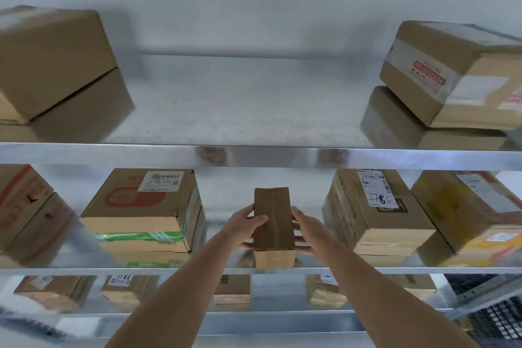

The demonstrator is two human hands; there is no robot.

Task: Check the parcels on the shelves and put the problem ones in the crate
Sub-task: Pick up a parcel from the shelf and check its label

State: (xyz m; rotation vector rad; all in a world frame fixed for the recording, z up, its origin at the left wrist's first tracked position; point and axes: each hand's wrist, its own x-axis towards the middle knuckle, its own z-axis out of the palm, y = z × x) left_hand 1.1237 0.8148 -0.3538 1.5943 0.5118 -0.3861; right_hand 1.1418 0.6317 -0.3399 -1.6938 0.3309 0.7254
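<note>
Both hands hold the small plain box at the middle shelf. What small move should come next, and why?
Probably turn the small box over: the left hand and right hand grip its sides, and its top shows no label, unlike the labelled parcel beside it.

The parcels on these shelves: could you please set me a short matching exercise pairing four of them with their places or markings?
Things:
1. narrow brown box
2. box with green tape
3. box marked 7786
4. box with red printed tape

Places or states:
A. top shelf, right, stacked on another box
B. middle shelf, left of the hands
C. held between both hands
D. middle shelf, right of the hands

Pairs: 1-C, 2-B, 3-D, 4-A
</note>
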